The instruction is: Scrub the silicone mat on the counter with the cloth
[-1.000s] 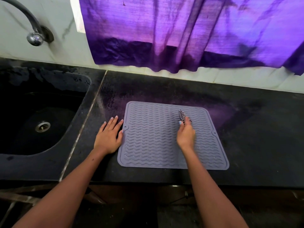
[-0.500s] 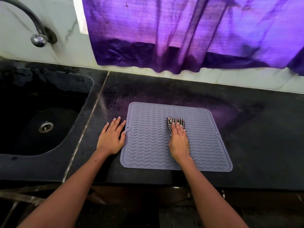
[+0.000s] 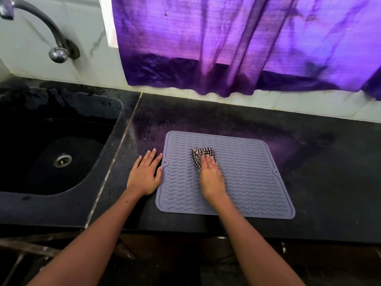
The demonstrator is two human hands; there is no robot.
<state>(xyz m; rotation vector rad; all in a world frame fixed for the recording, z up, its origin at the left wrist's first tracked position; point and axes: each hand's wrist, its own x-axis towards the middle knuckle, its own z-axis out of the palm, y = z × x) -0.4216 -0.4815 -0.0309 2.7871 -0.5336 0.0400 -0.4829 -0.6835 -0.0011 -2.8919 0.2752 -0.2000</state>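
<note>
One mat (image 3: 243, 182), one cloth (image 3: 203, 154), two flat hands (image 3: 211, 179).

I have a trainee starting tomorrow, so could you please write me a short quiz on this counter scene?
1. True or false: the left hand lies flat on the counter beside the mat.
2. What is the right hand pressing on? A) a sponge B) a checked cloth C) a brush
3. Fill in: the sink lies to the ____ of the mat.

Key: 1 true; 2 B; 3 left.
</note>
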